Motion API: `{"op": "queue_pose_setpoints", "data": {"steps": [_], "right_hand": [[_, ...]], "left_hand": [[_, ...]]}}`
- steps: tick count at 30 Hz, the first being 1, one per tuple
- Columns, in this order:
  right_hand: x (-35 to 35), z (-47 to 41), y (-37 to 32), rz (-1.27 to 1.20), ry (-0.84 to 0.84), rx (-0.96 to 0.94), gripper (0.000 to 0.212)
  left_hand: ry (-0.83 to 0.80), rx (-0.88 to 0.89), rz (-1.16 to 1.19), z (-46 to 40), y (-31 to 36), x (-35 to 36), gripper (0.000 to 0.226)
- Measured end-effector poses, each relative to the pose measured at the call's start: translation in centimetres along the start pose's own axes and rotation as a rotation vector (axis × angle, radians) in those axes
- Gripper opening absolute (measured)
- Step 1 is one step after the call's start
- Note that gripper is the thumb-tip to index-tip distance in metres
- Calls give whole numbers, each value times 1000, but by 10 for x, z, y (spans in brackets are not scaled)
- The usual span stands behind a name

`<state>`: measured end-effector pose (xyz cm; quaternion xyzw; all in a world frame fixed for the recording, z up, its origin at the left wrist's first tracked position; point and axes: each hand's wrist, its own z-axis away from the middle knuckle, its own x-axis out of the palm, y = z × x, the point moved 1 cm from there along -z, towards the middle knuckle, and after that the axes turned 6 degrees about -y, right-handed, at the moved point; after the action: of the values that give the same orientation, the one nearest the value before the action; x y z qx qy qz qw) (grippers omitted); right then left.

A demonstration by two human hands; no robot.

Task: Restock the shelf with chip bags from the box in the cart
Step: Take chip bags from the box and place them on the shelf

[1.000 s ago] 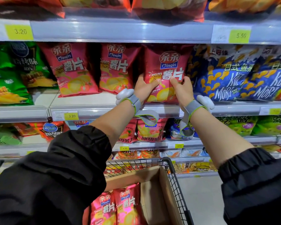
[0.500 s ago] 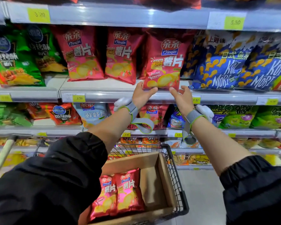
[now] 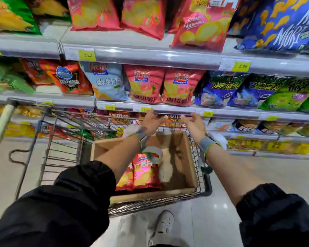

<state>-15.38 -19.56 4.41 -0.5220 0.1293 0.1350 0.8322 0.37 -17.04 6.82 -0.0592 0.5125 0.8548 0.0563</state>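
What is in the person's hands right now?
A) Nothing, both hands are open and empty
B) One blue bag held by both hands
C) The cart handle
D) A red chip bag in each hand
A: the left hand and right hand hang open above the cardboard box, fingers spread, while red chip bags lie inside it.

chip bags (image 3: 144, 175) red, yellow | box (image 3: 189, 157) brown | sleeve (image 3: 66, 207) black

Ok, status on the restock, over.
Left hand and right hand empty, fingers open, over the box. Two red chip bags in it. Nothing in the way.
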Motion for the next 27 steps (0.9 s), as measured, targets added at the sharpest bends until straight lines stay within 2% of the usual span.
{"op": "queue_pose_setpoints", "data": {"steps": [1,5,7,8,9,10,11,12,14,17,20,22,24,25,27], "right_hand": [[11,-3,13,12,-8,18,19],[40,-8,52,69,-58,83,19],[57,-6,63,76,-73,115,17],[65,-3,69,61,-89,155,15],[74,-2,81,33,-100,201,22],[83,-2,90,31,-103,248,30],[95,-3,102,14,-118,285,27],[104,-4,112,35,-123,312,18],[122,-7,138,74,-120,355,18],[133,-6,163,140,-217,358,40],[148,-11,196,188,-338,393,26],[156,-13,207,184,-384,444,43],[164,-21,212,203,-380,461,51],[168,-23,218,212,-384,480,49],[176,-30,226,236,-381,518,46]], "left_hand": [[-3,-35,-8,-4,-19,-3,41],[8,-114,3,-9,-69,-12,19],[-3,-166,88,-12,-93,-16,34],[-2,-203,137,-17,-111,-17,36],[-2,-228,141,-22,-129,-20,33],[-5,-252,119,-25,-145,-22,25],[-7,-289,111,-29,-167,-22,10],[0,-321,97,-31,-185,-23,12],[-13,-371,93,-34,-217,-20,39],[-12,-453,129,-33,-245,-18,55],[-74,-475,107,-45,-276,-21,46],[-93,-530,118,-50,-297,-23,29],[-75,-564,138,-56,-313,-24,16],[-64,-564,157,-58,-319,-23,19],[-43,-547,182,-63,-333,-21,41]]}}
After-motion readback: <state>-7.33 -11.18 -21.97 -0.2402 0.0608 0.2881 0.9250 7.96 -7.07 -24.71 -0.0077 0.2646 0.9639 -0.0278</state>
